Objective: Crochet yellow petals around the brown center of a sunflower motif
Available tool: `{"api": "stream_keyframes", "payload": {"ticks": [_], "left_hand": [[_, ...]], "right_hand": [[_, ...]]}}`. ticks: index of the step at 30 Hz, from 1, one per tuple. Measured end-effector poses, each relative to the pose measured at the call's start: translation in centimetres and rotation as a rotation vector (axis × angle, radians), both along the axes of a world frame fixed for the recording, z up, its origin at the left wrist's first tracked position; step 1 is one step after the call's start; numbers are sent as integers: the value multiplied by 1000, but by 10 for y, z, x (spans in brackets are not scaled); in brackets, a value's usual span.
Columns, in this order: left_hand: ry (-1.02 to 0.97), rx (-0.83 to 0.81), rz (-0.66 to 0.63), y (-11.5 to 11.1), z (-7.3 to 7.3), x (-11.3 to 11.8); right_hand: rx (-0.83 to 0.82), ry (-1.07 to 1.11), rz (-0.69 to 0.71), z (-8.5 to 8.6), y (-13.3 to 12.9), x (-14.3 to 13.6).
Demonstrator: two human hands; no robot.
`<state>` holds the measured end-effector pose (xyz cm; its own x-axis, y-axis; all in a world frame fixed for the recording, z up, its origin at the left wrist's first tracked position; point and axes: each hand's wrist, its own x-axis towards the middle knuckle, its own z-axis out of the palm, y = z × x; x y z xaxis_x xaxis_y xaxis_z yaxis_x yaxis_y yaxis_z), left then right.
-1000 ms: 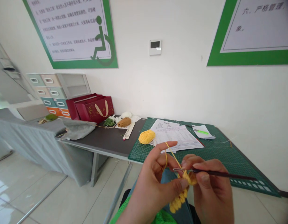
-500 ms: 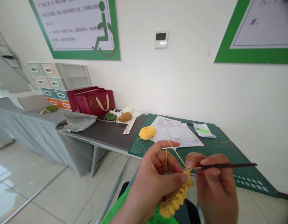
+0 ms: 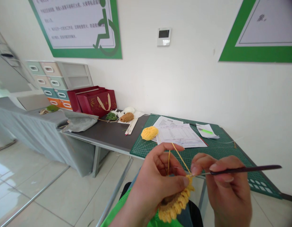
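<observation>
Here, in front of the lap and short of the table edge, hangs the frilled yellow crochet piece [image 3: 174, 210], tilted below the hands. It should handle light and soft, not slippery, though a loose loop could pull out (knotted yarn is forgiving otherwise); the firm worked edge near the hook looks the best hold. And the left hand [image 3: 160, 178] has exactly that, thumb closed over the top edge, forefinger stretched out with the yellow strand [image 3: 180, 156] running over it. Across to the right hand [image 3: 228, 186]: thumb and fingers pinched round the dark-handled crochet hook [image 3: 250, 169], its metal tip at the piece's top. Beyond, the yellow yarn ball [image 3: 149, 133] sits on the green cutting mat [image 3: 141, 148], beside printed papers [image 3: 181, 136].
</observation>
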<state>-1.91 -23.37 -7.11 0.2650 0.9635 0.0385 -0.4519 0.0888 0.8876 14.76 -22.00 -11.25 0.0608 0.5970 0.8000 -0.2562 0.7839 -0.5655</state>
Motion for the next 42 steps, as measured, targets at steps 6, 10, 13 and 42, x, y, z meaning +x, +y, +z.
{"api": "stream_keyframes", "payload": {"ticks": [6,10,13,42], "left_hand": [[117,36,61,-2,5,0],[220,98,93,-6,8,2],[325,174,137,-9,9,4],[-276,-178,-142,11,-10,0]], "right_hand": [[125,-155,-83,6,-5,6],[247,-326,-145,8,-10,18],[283,-462,-198,10,-15,28],[441,-167,-594,-36,5,-15]]}}
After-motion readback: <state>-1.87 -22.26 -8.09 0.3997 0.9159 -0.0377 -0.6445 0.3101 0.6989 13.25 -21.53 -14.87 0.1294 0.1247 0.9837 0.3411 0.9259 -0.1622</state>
